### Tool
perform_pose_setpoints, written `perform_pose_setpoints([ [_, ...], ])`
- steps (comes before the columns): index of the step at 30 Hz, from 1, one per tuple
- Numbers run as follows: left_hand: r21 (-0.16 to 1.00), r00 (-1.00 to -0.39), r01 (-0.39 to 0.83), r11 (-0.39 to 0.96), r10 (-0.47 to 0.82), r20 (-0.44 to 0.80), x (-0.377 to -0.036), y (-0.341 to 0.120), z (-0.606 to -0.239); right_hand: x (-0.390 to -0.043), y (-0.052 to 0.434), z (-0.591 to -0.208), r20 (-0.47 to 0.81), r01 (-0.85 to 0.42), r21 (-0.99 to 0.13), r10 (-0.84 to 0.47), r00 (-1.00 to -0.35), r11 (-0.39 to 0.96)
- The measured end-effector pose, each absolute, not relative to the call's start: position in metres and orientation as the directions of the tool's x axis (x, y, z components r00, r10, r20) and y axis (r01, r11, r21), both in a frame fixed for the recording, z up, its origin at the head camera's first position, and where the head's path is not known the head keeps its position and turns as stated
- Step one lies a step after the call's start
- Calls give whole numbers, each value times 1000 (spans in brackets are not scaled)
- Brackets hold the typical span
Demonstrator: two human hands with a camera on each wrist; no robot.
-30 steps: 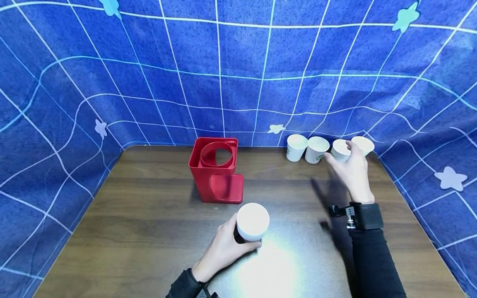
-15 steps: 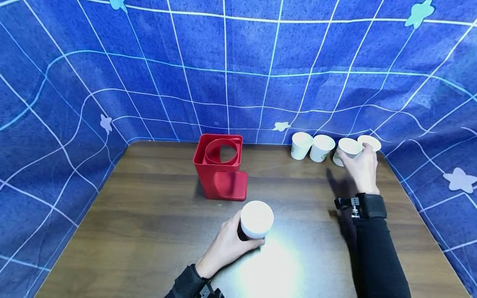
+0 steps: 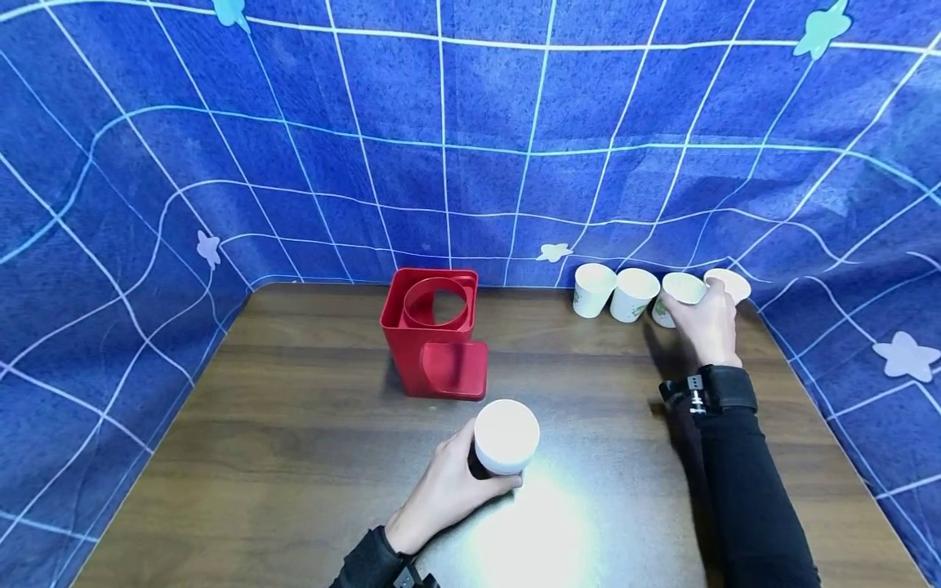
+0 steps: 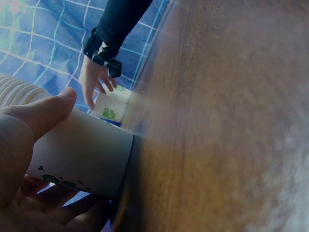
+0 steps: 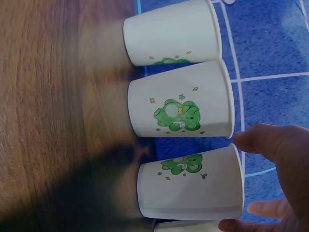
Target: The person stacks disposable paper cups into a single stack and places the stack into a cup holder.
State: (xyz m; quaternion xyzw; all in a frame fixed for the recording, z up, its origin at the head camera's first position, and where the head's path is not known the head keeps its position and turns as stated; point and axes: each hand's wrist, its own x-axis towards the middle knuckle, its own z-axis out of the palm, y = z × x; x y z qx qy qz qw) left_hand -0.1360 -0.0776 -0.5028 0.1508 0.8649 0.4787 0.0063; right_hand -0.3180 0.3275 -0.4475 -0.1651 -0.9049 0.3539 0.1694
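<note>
My left hand (image 3: 457,490) grips a nested stack of white paper cups (image 3: 506,437) over the table, left of the bright glare. In the left wrist view, stacked rims (image 4: 19,90) show at the upper end and green prints mark the cup's side. At the back right, several white paper cups stand in a row. My right hand (image 3: 707,325) is at the third cup from the left (image 3: 682,287), thumb at one side of its rim and fingers at the other. A green bear print marks that cup (image 5: 193,188) in the right wrist view. The rightmost cup (image 3: 728,283) is partly behind my hand.
A red holder (image 3: 425,359) with a round ring in its top and a flat ledge in front stands at the table's back, left of centre. A blue gridded cloth (image 3: 470,122) hangs close behind the wooden table (image 3: 294,441) and along its sides.
My right hand has settled at the third cup, which shifted slightly right and then back left in the row. The left hand keeps its hold on the stack. The head view has shifted slightly.
</note>
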Motion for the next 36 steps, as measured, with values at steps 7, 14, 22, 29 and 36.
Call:
perform_pose_setpoints([
  [7, 826, -954, 258, 500, 266, 137, -136, -78, -504, -326, 329, -451, 152, 212, -676, 416, -897, 705],
  [14, 828, -955, 251, 502, 268, 127, -136, -78, -502, -327, 334, -450, 150, 220, -659, 411, -899, 720],
  [22, 823, -956, 255, 507, 261, 136, -135, -78, -502, -322, 331, -447, 141, 214, -636, 385, -912, 741],
  [29, 819, -953, 267, 507, 262, 149, -135, -78, -502, -304, 326, -446, 211, 156, -618, 353, -911, 770],
  [36, 819, -954, 264, 509, 260, 146, -135, -77, -501, -281, 321, -444, 273, 100, -606, 325, -906, 789],
])
